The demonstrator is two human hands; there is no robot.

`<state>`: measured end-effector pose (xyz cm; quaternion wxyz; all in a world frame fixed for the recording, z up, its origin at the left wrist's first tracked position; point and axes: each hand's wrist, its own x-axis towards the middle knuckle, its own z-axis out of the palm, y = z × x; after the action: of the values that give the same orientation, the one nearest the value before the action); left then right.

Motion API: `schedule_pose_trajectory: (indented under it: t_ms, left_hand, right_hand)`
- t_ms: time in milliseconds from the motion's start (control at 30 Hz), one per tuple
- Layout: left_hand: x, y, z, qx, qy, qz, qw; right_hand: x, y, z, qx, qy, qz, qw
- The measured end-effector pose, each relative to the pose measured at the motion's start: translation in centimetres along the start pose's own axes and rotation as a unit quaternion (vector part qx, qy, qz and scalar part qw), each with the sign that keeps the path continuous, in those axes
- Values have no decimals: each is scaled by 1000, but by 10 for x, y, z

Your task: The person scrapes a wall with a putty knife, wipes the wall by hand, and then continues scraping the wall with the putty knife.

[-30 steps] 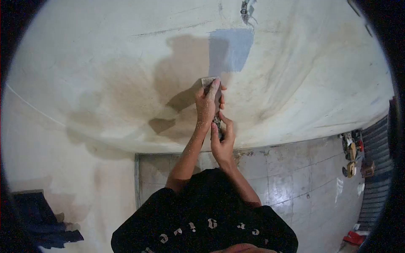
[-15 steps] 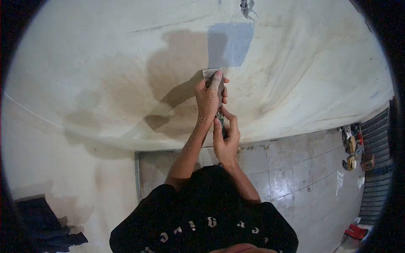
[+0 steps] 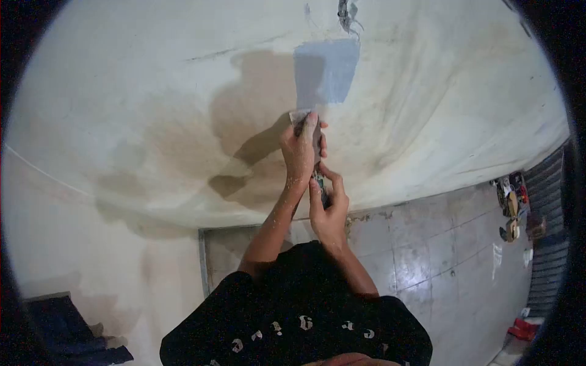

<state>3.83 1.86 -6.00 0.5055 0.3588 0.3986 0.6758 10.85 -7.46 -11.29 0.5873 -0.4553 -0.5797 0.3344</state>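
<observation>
Head view, looking down a plastered wall [image 3: 152, 91] to the floor. The wall is off-white and bowed by the lens, with faint scrape lines across it. A broad brown stain [image 3: 183, 140] spreads over its middle, and a rectangular grey patch [image 3: 325, 72] sits high in the centre. Above the patch, loose wires [image 3: 347, 12] hang from a small break in the plaster.

The putty knife [image 3: 299, 116] lies against the wall just below the grey patch, blade uppermost and handle pointing down. The left hand [image 3: 299, 155], speckled with white dust, lies over the blade. Its grip is pressed together, with the fingertips bearing on the metal near the top edge. The right hand [image 3: 328, 210] sits directly beneath, touching the left, and its grip is closed around the handle. The hands cast a dark shadow [image 3: 256, 91] on the wall to their left.

The wall meets a floor of pale glossy tiles [image 3: 439, 244], with crumbled debris along the joint. Small cluttered objects [image 3: 511, 210], too small to identify, lie at the far right, well apart from the hands. A red item [image 3: 526, 329] rests near the lower right edge, and dark blue cloth [image 3: 67, 329] lies at the lower left. The person's black printed shirt [image 3: 299, 317] fills the bottom centre.
</observation>
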Motion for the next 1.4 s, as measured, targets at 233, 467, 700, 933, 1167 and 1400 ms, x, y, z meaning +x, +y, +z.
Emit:
schedule_pose_trajectory:
  t_ms: [233,467,700,933,1167,1400]
  left_hand:
    - [-4,-5,-1,11,16,5,1000]
    - [-5,-11,-4,3,17,-13,1000]
    - [-11,-9,-1,14,39,-26,999]
    - [-8,-1,2,16,23,-17,999]
    - [-5,6,6,18,26,-16,999]
    - [-8,0,7,17,44,-18,999]
  right_hand:
    - [-3,10,5,22,36,-50,998]
    - [-6,2,-3,3,3,16,1000]
    - [-9,7,-2,8,12,14,1000]
    - [-2,6,-4,-7,8,6,1000]
    - [7,-1,-5,27,16,33,999]
    - [1,7,-9,26,6,13,1000]
